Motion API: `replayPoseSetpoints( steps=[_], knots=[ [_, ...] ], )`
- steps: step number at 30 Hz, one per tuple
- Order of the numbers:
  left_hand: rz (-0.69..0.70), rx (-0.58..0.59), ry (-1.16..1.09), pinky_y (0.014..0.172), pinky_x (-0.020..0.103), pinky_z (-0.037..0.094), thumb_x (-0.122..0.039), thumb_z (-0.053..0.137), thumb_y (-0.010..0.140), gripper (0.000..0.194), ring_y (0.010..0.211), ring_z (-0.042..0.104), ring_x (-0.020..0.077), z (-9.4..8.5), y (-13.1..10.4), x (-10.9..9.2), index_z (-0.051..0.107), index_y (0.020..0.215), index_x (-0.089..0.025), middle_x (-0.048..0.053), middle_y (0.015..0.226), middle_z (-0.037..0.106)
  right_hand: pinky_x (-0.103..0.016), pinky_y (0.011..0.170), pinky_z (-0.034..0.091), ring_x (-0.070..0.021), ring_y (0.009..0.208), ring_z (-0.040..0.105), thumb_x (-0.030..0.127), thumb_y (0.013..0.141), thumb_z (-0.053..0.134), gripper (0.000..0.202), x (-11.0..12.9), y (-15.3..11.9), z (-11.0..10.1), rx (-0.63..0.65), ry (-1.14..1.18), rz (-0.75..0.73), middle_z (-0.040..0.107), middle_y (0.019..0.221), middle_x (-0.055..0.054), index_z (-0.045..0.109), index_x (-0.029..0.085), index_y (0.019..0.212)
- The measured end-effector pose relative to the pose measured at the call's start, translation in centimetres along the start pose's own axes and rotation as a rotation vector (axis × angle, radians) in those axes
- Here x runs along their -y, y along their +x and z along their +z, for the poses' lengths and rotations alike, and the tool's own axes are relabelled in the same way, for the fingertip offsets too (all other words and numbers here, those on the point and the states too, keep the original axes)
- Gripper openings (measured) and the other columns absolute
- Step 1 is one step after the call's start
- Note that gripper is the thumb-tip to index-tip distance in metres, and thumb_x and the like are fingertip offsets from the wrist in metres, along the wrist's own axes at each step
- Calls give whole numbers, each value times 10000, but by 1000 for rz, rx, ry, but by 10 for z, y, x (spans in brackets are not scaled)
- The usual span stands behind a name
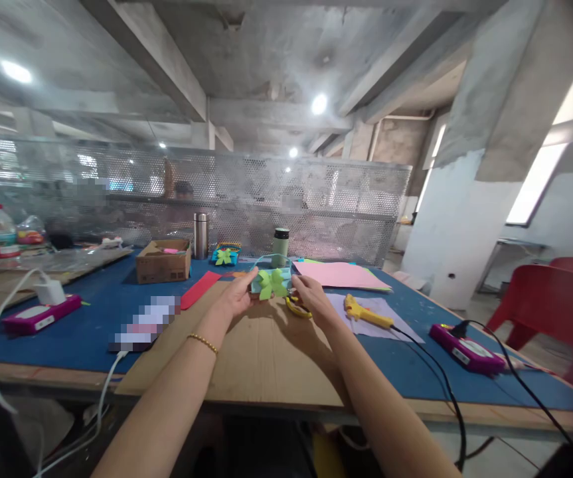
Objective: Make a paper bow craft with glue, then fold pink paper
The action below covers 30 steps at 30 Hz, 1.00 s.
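Note:
Between both hands, above the cardboard sheet, is a small light-blue paper basket (255, 282) with a thin arched handle. A green paper flower (273, 283) sits on its front. My left hand (238, 297) grips the basket's left end, with the fingers partly hidden behind it. At the right end, my right hand (315, 302) closes on the basket with thumb and fingers. Beside and below that hand lie yellow-handled scissors (297, 309). A similar blue basket with a green flower (224, 256) stands farther back on the table.
The cardboard sheet (266, 358) covers the front middle of the blue table. On the right are a yellow glue gun (368, 315) with its cord, pink paper (338, 275) and a purple power strip (467, 350). A cardboard box (163, 265), red paper (199, 290) and a phone lie left.

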<state>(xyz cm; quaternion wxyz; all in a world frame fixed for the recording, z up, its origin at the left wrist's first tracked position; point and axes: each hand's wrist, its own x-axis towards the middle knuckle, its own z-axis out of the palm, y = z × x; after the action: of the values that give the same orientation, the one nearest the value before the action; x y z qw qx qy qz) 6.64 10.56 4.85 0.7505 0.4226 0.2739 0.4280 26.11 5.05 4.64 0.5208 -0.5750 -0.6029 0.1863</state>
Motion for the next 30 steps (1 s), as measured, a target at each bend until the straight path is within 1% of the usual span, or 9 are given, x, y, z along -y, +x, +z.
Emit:
replayPoseSetpoints(
  steps=[3,8,11,15,18,21,24,27,30],
  knots=[
    [11,7,4,668,325,602,-376,488,1010,326,675,733,204,0,1,1,682,1064,-120,103,831,761,-234,538,519,-144,636,629,468,932,508,324,6,-6,4,80,174,77,631,721,-36,624,171,874],
    [35,7,-2,695,326,611,-327,460,1024,331,702,735,196,2,2,2,682,1083,-89,128,878,762,-195,464,479,-111,576,598,340,855,671,195,10,-10,5,121,363,136,587,692,-4,613,154,843],
    [60,-10,17,685,305,608,-329,480,1018,314,696,731,185,4,0,1,683,1080,-97,116,859,761,-195,482,489,-98,579,589,288,818,722,180,9,-10,6,122,441,140,592,709,3,619,142,835],
    [65,-5,52,648,303,600,-446,484,1003,388,694,732,194,2,-1,-1,684,1058,-118,109,843,754,-216,536,536,-93,564,576,276,781,770,206,5,-6,8,117,523,160,585,663,14,612,143,783],
    [97,-55,84,576,290,578,-479,484,996,393,636,724,192,-2,0,-3,673,1015,-135,93,816,742,-228,591,574,-90,563,581,256,793,764,207,2,-3,9,70,570,187,557,637,23,588,159,743],
    [123,-107,142,497,255,532,-358,555,976,258,551,702,181,-6,2,-4,657,910,-130,62,725,713,-214,608,582,-86,567,593,226,822,736,190,-1,-1,9,27,588,202,560,647,17,579,166,732],
    [135,-86,155,478,224,505,-220,646,906,135,522,687,163,-9,3,-3,653,821,-116,47,667,692,-215,616,585,-88,561,599,220,843,713,167,-2,-1,11,25,580,214,577,647,7,590,160,747],
    [155,-71,142,487,210,499,-143,720,825,84,520,671,144,-10,6,0,662,778,-106,47,652,688,-222,608,585,-89,538,587,215,856,690,138,0,-2,13,39,558,230,577,611,5,614,145,764],
    [172,-83,121,519,220,513,-107,721,807,55,538,663,135,-13,10,2,672,783,-101,58,673,699,-213,590,572,-89,536,582,228,859,681,127,3,-3,12,55,538,233,580,601,1,638,132,787]
  ],
)
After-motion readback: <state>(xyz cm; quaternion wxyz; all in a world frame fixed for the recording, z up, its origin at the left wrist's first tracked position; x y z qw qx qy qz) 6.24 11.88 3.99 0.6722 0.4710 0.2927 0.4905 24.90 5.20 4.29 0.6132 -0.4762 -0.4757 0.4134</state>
